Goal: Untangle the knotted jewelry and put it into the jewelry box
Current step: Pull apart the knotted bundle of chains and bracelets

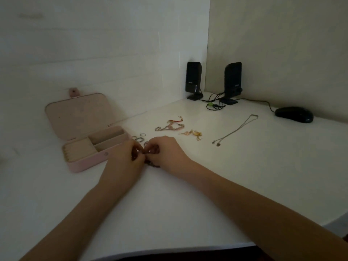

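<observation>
Both hands meet just to the right of the open pink jewelry box (85, 140), which serves here as the reference for everything else on the white surface (188, 194). The left hand (128, 159) and the right hand (166, 152) face each other with fingers curled inward, each grip pinching a dark beaded piece of jewelry (150, 163) between them; part of that piece trails onto the surface just below the hands, and how it is knotted cannot be made out. The box's lid stands tilted back, and its tray shows a ring-roll section on the left and open compartments on the right. A few small rings (139, 138) lie just beside the box's right edge, right behind the hands. Further right of the box lies a tangled gold and red chain cluster (170, 125), then a small gold piece (194, 133), and well to the right a thin silver necklace (236, 129) stretched out diagonally. Far right and behind the box stand two black speakers (232, 81) with loose cables, and a black computer mouse (293, 114).
</observation>
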### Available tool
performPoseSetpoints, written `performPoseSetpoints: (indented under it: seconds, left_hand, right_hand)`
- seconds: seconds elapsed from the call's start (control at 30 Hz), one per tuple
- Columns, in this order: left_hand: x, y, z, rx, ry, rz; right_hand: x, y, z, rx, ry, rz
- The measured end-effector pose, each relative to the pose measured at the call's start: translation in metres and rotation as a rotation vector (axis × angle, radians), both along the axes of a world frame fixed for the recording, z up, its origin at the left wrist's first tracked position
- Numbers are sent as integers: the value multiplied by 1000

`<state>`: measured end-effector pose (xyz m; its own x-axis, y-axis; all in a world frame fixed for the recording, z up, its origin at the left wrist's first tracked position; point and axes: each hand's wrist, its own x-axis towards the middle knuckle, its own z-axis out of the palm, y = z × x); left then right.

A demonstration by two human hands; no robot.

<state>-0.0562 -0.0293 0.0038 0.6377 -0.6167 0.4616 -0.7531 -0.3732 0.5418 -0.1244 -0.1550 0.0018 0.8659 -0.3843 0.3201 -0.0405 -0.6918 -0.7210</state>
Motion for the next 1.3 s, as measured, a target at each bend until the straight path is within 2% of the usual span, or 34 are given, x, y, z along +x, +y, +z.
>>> performPoseSetpoints:
  seconds: [0.1, 0.17, 0.2, 0.3, 0.4, 0.53, 0.7, 0.9, 1.1, 1.17, 1.3]
  left_hand:
    - [0, 0, 3, -149, -56, -10]
    - [1, 0, 5, -251, 16, -15]
    - [2, 0, 7, -333, 152, -29]
    - [3, -1, 16, -587, 777, -131]
    - [4, 0, 21, -642, 1052, -168]
    - [3, 0, 24, -674, 1222, -225]
    - [4, 0, 24, -752, 1312, -231]
    - [2, -1, 20, -666, 1245, -293]
    - [6, 1, 17, -683, 1072, -166]
    - [9, 1, 15, -620, 927, -79]
    - [3, 3, 8, -357, 457, 7]
  right_hand:
    - [-1, -3, -5, 210, -110, -16]
    - [1, -6, -5, 248, -128, -19]
    - [1, -7, -4, 251, -127, -12]
    - [-1, -9, -3, 249, -115, -4]
    - [-4, -6, 0, 234, -94, -5]
    - [-11, 4, 6, 209, -160, -9]
    - [-14, 7, 14, 414, -193, 66]
    - [-11, 12, 4, 366, -183, 135]
    - [-13, 3, 11, 439, -255, 95]
    - [-15, 0, 16, 449, -307, 64]
    - [-19, -6, 27, 550, -369, 25]
